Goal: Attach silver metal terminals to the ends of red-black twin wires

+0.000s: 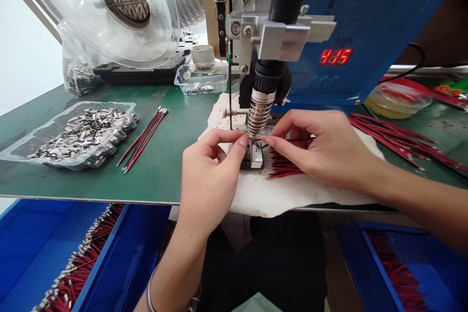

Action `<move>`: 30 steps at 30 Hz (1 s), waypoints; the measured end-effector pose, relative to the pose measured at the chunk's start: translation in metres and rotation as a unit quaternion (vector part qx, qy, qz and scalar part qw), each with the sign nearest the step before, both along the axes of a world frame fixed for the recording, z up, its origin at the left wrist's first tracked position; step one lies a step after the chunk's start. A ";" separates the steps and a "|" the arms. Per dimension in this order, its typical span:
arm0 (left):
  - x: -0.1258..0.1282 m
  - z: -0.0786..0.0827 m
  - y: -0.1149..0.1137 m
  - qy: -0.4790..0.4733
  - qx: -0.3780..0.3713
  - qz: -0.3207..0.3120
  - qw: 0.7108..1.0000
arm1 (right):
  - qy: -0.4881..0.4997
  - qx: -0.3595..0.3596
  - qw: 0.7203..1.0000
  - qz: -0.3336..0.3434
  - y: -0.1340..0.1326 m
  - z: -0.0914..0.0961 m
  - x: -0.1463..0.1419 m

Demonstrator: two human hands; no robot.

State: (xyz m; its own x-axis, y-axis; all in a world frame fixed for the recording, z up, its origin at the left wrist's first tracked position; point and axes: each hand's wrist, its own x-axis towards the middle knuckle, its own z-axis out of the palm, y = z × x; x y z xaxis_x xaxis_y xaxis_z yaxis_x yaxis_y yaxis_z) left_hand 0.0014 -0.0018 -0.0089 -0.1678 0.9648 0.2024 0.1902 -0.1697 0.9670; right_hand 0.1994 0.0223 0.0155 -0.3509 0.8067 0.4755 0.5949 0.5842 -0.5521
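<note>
Under the soldering machine's spring-wrapped iron [260, 109], my two hands face each other at a small metal fixture [256, 156]. My left hand [215, 165] pinches thumb and forefinger together at the fixture's left side; what it holds is too small and hidden to make out. From the right, my right hand [318, 146] grips a thin wire [266, 138] between thumb and fingertips, its end close to the iron's tip. A bundle of red and black wires [283, 165] lies on the white cloth [278, 200], partly beneath my right hand.
At left stands a clear tray [73, 153] heaped with small metal parts, beside several finished-looking wires [142, 141]. More wires [395, 141] lie at right. Blue bins [120, 258] with wires sit below the table edge. The blue machine housing [365, 24] and a clear fume hood [80, 9] rise behind.
</note>
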 end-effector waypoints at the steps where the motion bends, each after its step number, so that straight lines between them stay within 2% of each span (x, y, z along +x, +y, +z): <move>1: 0.000 0.000 0.000 0.001 0.002 0.000 1.000 | -0.001 0.000 1.000 -0.001 0.000 0.000 0.000; 30: -0.001 -0.001 -0.002 0.006 0.006 -0.011 1.000 | -0.013 -0.007 1.000 -0.002 -0.001 0.002 0.001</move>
